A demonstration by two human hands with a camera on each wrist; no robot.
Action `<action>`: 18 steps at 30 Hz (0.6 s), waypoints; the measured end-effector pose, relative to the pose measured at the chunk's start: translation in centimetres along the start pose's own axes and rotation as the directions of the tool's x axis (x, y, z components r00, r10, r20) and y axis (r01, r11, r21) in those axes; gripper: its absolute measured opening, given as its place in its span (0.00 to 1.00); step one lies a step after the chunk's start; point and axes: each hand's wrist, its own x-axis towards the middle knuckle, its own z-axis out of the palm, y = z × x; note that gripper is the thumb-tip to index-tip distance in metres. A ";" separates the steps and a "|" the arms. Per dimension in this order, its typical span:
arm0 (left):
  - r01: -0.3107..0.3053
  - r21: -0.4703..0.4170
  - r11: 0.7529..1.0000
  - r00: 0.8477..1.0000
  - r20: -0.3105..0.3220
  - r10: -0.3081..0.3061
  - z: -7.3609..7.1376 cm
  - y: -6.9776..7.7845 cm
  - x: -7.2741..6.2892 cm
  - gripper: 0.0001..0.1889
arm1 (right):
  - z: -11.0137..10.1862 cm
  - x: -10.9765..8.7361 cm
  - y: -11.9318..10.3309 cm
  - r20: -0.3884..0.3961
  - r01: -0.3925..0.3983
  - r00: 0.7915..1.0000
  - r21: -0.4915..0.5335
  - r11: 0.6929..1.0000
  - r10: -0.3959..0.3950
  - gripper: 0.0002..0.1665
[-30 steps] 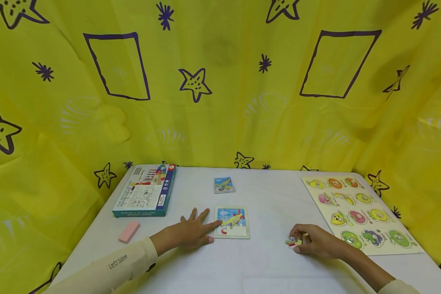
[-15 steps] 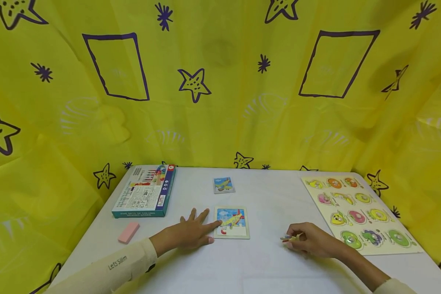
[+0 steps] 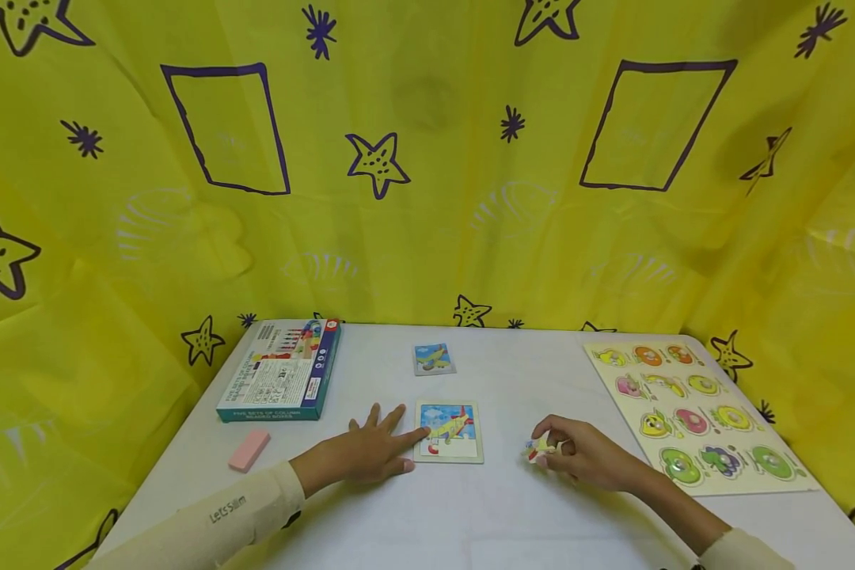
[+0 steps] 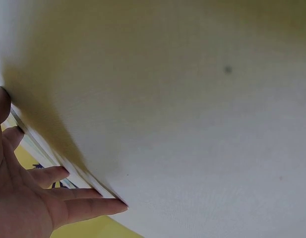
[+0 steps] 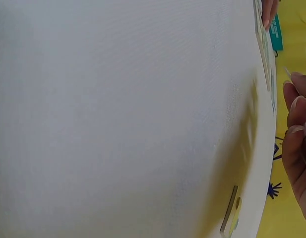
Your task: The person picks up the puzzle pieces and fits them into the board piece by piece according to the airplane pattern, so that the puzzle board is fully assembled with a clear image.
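Note:
My right hand [image 3: 591, 454] pinches a small jigsaw piece [image 3: 539, 450] between thumb and fingers, raised over the white table to the right of the puzzle board. In the right wrist view only a thin pale edge of the piece [image 5: 287, 72] shows at the fingertips. The square puzzle board [image 3: 481, 443] holds joined pieces picturing a yellow airplane on blue sky, with a white bare patch along its lower part. My left hand [image 3: 376, 451] lies spread on the table, its index fingertip touching the board's left side. Straight, separated fingers of the left hand [image 4: 24, 193] appear in the left wrist view.
Behind the board lies a small airplane picture card [image 3: 434, 359]. A boxed bead set [image 3: 278, 372] and a pink block [image 3: 249, 450] are on the left. At the right lies a fruit peg board [image 3: 812, 483]. A yellow curtain [image 3: 427, 237] borders the table.
My right hand has moved left toward the puzzle board with the jigsaw piece, turning it in the fingers and lifting slightly. The left hand and the board have stayed put.

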 end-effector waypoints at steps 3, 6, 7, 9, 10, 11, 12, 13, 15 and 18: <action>-0.001 -0.001 1.000 1.000 -0.003 0.001 0.0 0.0 -0.1 0.31 | 0.3 0.5 -0.2 -0.019 0.004 1.000 -0.010 1.000 -0.004 0.14; 0.000 -0.005 1.000 1.000 -0.004 0.000 0.0 0.0 -0.1 0.31 | 0.6 1.0 -0.2 -0.014 0.003 1.000 0.002 1.000 -0.003 0.15; 0.000 -0.004 1.000 1.000 -0.005 0.000 0.0 0.0 -0.1 0.31 | 0.7 1.1 -0.2 -0.009 -0.001 1.000 0.008 1.000 0.001 0.15; 0.001 -0.004 1.000 1.000 -0.005 -0.001 0.0 0.0 -0.1 0.31 | 1.0 1.4 -0.3 -0.001 -0.007 1.000 0.020 1.000 0.007 0.17; 0.001 -0.003 1.000 1.000 -0.005 -0.001 0.0 0.0 -0.2 0.31 | 1.1 1.6 -0.2 0.001 -0.011 1.000 0.019 1.000 0.011 0.17; 0.001 -0.002 1.000 1.000 -0.006 -0.001 0.1 0.0 -0.1 0.31 | 1.2 1.7 -0.3 0.005 -0.016 1.000 0.024 1.000 0.016 0.17; 0.000 -0.003 1.000 1.000 -0.007 0.000 0.1 -0.1 -0.2 0.31 | 1.3 1.8 -0.3 0.009 -0.019 1.000 0.032 0.999 0.019 0.18; 0.000 -0.003 1.000 1.000 -0.008 0.000 0.1 0.0 -0.2 0.31 | 1.4 2.0 -0.3 0.014 -0.026 1.000 0.035 0.999 0.025 0.19; -0.002 -0.002 1.000 1.000 -0.009 0.002 0.0 0.0 -0.3 0.30 | 1.5 2.2 -0.5 0.025 -0.044 0.999 0.048 0.998 0.043 0.20; -0.003 0.001 1.000 1.000 -0.010 0.003 -0.2 0.2 -0.4 0.30 | 1.6 2.6 -0.7 0.043 -0.065 0.997 0.059 0.996 0.062 0.23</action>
